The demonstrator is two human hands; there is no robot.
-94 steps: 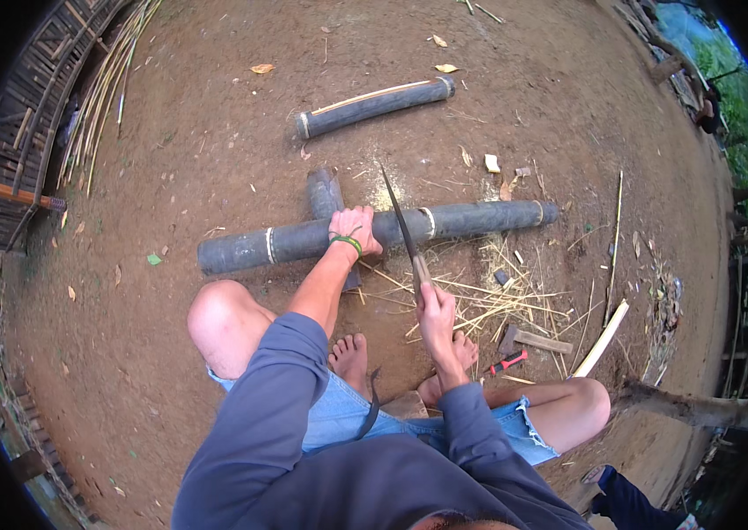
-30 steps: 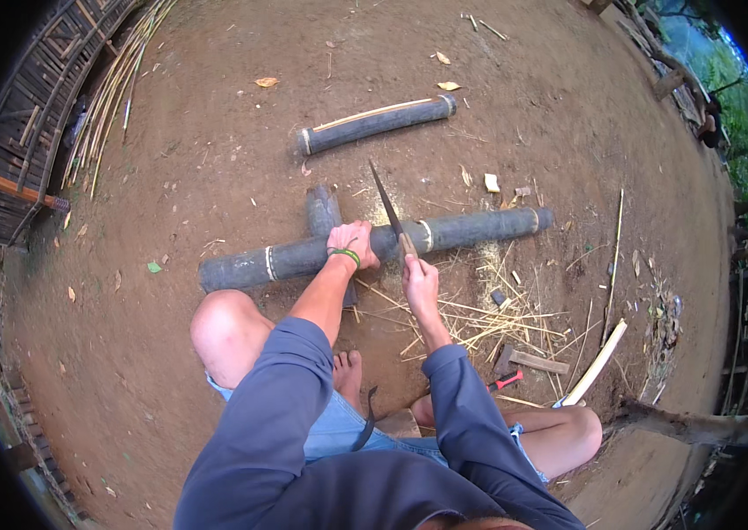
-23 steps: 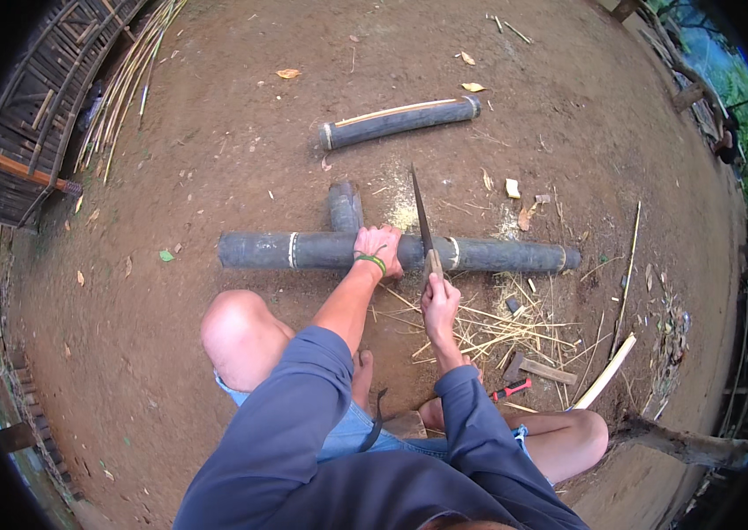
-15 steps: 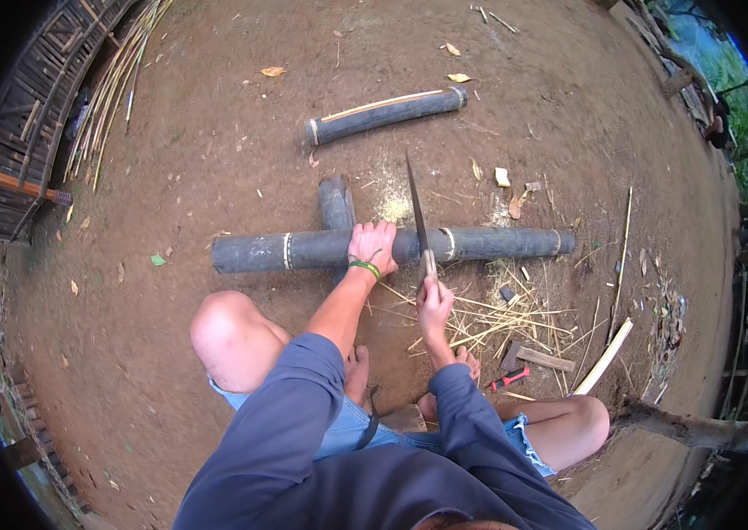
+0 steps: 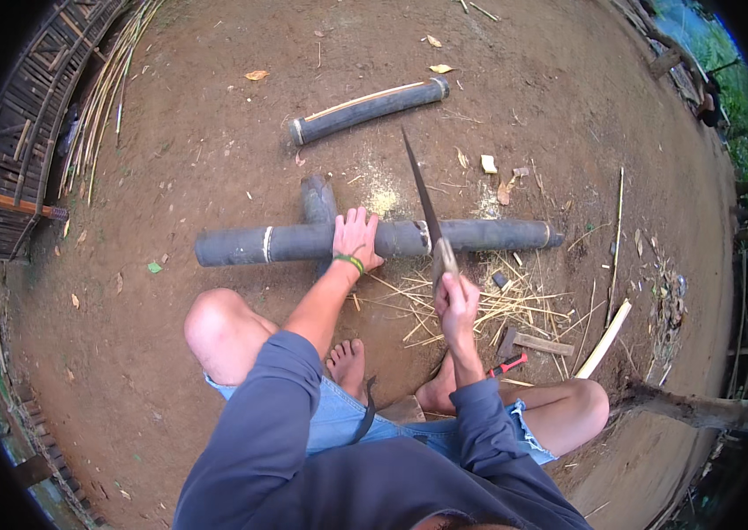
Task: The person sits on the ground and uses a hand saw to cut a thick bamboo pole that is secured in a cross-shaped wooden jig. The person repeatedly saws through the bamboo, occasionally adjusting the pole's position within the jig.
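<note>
A long, dark bamboo pole [image 5: 312, 242] lies left to right in front of me, across a shorter bamboo piece [image 5: 317, 200]. My left hand [image 5: 356, 237] presses down on the pole near that crossing, fingers curved over its far side and thumb toward the right. In my right hand [image 5: 457, 305] is the pale wooden handle of a handsaw, gripped just on my side of the pole. The saw's long dark blade [image 5: 420, 184] points away from me, tilted a little left, crossing over the pole beside a pale ring. Whether the blade touches the bamboo I cannot tell.
Beyond the pole lies another bamboo section [image 5: 370, 109] with a pale strip along its top. Sawdust [image 5: 381, 201] covers some soil. Near my right foot are thin split sticks [image 5: 515, 305], a wooden-handled hammer-like tool [image 5: 542, 344], a red-handled tool [image 5: 508, 364] and a pale bamboo strip [image 5: 604, 340].
The saw has shifted rightward along the pole to the pale ring, and its blade leans more to the left. My left hand stays on the same part of the pole, fingers more spread.
</note>
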